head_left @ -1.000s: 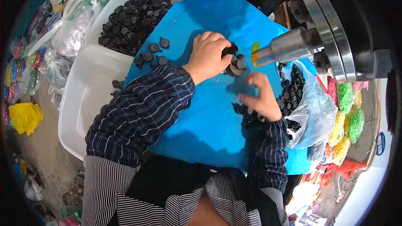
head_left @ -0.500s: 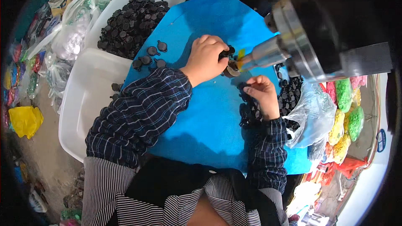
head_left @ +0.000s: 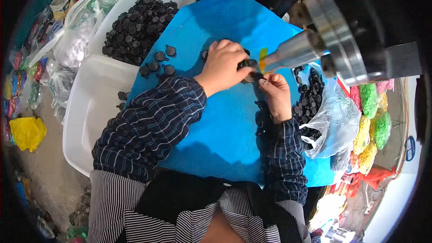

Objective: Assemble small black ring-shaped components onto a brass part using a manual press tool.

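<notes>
My left hand is closed at the press's tip, its thumb and fingers around a small black round cap that they partly hide. My right hand pinches another black cap between thumb and fingertips, just right of the left thumb. Both hands are beside the metal spindle of a press, which has a yellow strip near its lower end. Several loose black caps with small tabs lie on the blue work surface, left of my left hand. More lie in a dark row beside my right wrist.
A white bin full of black caps stands at the far left; a second white bin, nearer, holds a few. A clear plastic bag with black caps lies at the right. The press head overhangs the right side.
My right hand has moved up and left with its cap, from above the dark row to beside my left thumb. My left hand has stayed almost in place at the press.
</notes>
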The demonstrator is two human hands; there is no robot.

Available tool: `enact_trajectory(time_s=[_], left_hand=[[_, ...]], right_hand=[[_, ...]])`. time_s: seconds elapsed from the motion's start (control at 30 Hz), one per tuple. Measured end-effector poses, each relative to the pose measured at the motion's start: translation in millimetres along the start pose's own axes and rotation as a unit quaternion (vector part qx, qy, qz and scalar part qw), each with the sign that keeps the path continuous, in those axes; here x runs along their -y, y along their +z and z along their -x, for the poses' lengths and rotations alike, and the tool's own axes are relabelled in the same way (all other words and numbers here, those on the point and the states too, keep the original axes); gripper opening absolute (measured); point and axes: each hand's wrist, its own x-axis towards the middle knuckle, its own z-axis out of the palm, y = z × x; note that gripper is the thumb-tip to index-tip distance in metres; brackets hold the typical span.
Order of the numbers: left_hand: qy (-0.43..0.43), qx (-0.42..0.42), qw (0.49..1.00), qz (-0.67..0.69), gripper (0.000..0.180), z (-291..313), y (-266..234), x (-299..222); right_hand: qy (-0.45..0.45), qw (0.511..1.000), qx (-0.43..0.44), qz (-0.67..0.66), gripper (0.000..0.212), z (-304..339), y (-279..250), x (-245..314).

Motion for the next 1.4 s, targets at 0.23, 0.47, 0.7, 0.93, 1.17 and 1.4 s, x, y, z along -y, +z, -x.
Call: enact_trajectory(time_s=[0.23, 0.47, 0.7, 0.93, 1.17, 1.4], left_hand=[[-0.035, -0.032, 0.999, -0.018, 0.027, 6, -5, 15], [-0.029, -0.040, 0.999, -0.008, 0.027, 1, -7, 7], [0.033, -0.020, 0.999, 0.038, 0.025, 3, 0, 5], [-0.005, -0.031, 0.999, -0.007, 0.024, -1, -5, 10], [-0.012, -0.031, 0.999, -0.016, 0.025, 3, -6, 14], [-0.031, -0.044, 0.998, -0.016, 0.026, 2, -3, 13]], right_hand=[[-0.135, 0.932, 0.039, 0.335, 0.028, 6, 11, 14], [-0.111, 0.842, 0.102, 0.519, 0.039, 49, -21, 14], [-0.084, 0.970, -0.035, 0.225, 0.031, 14, 0, -6], [-0.139, 0.985, -0.004, 0.103, 0.036, -8, 27, -19], [-0.144, 0.983, 0.002, 0.110, 0.019, -3, 20, -10], [-0.250, 0.696, 0.135, 0.659, 0.030, 21, 26, 24]])
